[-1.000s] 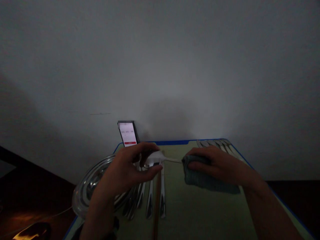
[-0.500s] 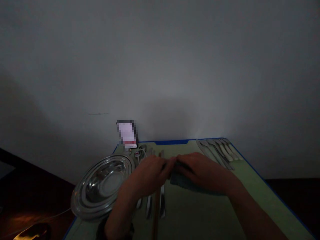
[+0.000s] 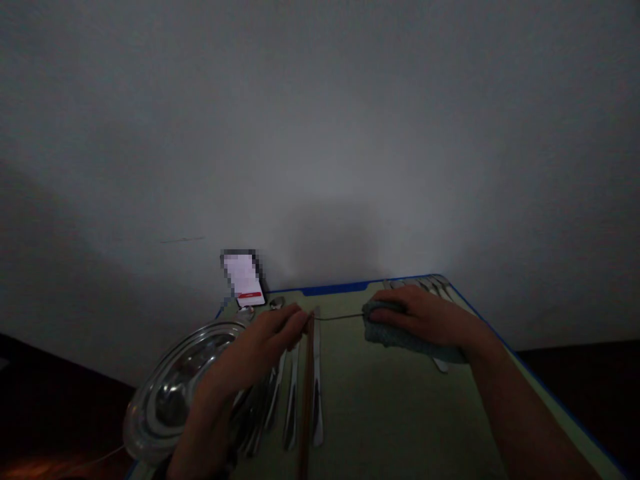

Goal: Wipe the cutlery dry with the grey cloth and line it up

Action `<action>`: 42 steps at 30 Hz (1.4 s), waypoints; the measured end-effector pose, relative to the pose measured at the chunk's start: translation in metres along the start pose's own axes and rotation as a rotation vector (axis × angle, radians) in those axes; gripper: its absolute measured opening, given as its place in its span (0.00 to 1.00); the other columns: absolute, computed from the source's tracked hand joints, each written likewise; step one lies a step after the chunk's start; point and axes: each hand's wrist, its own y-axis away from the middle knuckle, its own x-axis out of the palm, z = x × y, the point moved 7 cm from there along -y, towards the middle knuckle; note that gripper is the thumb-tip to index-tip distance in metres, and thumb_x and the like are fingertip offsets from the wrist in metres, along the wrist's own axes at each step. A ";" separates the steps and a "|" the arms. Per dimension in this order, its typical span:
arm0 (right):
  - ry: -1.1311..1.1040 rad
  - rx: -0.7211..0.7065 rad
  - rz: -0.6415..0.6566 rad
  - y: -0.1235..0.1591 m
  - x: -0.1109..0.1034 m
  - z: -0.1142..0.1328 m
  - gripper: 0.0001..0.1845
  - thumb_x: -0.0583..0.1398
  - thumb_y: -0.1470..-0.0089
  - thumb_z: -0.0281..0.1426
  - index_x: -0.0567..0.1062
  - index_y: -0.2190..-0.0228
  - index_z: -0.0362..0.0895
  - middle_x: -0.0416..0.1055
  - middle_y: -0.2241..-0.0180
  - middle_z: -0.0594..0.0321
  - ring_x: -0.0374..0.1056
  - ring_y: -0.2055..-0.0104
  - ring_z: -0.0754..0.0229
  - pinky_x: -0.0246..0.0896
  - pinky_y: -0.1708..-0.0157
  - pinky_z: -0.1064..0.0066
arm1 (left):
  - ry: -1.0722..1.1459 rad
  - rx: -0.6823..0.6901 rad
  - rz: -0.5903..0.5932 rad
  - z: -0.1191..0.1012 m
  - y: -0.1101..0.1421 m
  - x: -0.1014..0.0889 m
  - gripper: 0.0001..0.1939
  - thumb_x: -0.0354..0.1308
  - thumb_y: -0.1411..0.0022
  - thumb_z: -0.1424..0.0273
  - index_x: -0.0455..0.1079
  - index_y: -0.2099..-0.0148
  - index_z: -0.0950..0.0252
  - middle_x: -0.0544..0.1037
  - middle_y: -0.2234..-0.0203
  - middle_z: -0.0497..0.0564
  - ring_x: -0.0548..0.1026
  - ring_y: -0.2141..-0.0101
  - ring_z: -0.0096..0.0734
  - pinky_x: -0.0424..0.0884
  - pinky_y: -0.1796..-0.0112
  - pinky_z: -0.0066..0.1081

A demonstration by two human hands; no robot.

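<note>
My left hand (image 3: 273,337) pinches one end of a thin metal piece of cutlery (image 3: 340,317), seen edge-on, so I cannot tell whether it is a fork or a spoon. Its other end runs into a folded grey-green cloth (image 3: 400,339), which my right hand (image 3: 433,317) grips from above. Both hands are raised over the table. Under my left hand lie brown chopsticks (image 3: 305,413), a table knife (image 3: 317,407) and several other metal utensils, partly hidden by my wrist.
Metal bowls (image 3: 165,400), nested together, stand at the table's left edge. A lit phone (image 3: 246,277) leans on the wall (image 3: 330,133) behind. More cutlery (image 3: 440,365) lies at the right, partly behind my right hand. The green tabletop (image 3: 400,420) has a blue edge.
My hands have drawn apart, left hand to the left and right hand with the cloth to the right. The thin metal shaft between them now shows. The view has shifted slightly.
</note>
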 end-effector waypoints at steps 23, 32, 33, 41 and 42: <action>-0.055 0.038 -0.150 0.021 -0.026 0.028 0.15 0.55 0.48 0.42 0.74 0.65 0.47 0.73 0.71 0.65 0.67 0.71 0.63 0.56 0.71 0.72 | -0.322 0.581 -0.644 -0.084 0.040 -0.028 0.07 0.56 0.47 0.79 0.67 0.66 0.63 0.68 0.72 0.45 0.68 0.75 0.19 0.66 0.76 0.20; -0.077 0.048 -0.141 0.024 -0.027 0.030 0.15 0.55 0.48 0.43 0.75 0.70 0.47 0.71 0.75 0.67 0.65 0.74 0.65 0.55 0.74 0.73 | -0.234 0.618 -0.475 -0.086 0.037 -0.022 0.08 0.58 0.47 0.78 0.67 0.64 0.64 0.70 0.70 0.46 0.70 0.73 0.19 0.67 0.73 0.20; -0.074 0.048 -0.135 0.024 -0.027 0.030 0.15 0.55 0.48 0.43 0.75 0.70 0.47 0.71 0.75 0.67 0.65 0.74 0.64 0.55 0.74 0.73 | -0.230 0.618 -0.478 -0.086 0.037 -0.023 0.07 0.58 0.47 0.78 0.67 0.64 0.64 0.70 0.71 0.45 0.70 0.73 0.19 0.67 0.73 0.20; -0.029 0.049 -0.116 0.021 -0.022 0.029 0.16 0.54 0.48 0.43 0.75 0.66 0.47 0.73 0.73 0.65 0.66 0.73 0.63 0.55 0.73 0.73 | -0.197 0.548 -0.426 -0.080 0.024 -0.016 0.05 0.59 0.46 0.76 0.68 0.66 0.63 0.71 0.73 0.45 0.70 0.74 0.21 0.66 0.73 0.21; -0.029 0.052 -0.112 0.021 -0.021 0.029 0.16 0.54 0.48 0.43 0.75 0.66 0.47 0.73 0.73 0.64 0.66 0.73 0.63 0.55 0.73 0.72 | -0.198 0.536 -0.421 -0.079 0.023 -0.016 0.04 0.59 0.46 0.75 0.68 0.66 0.63 0.72 0.73 0.45 0.69 0.74 0.21 0.66 0.74 0.21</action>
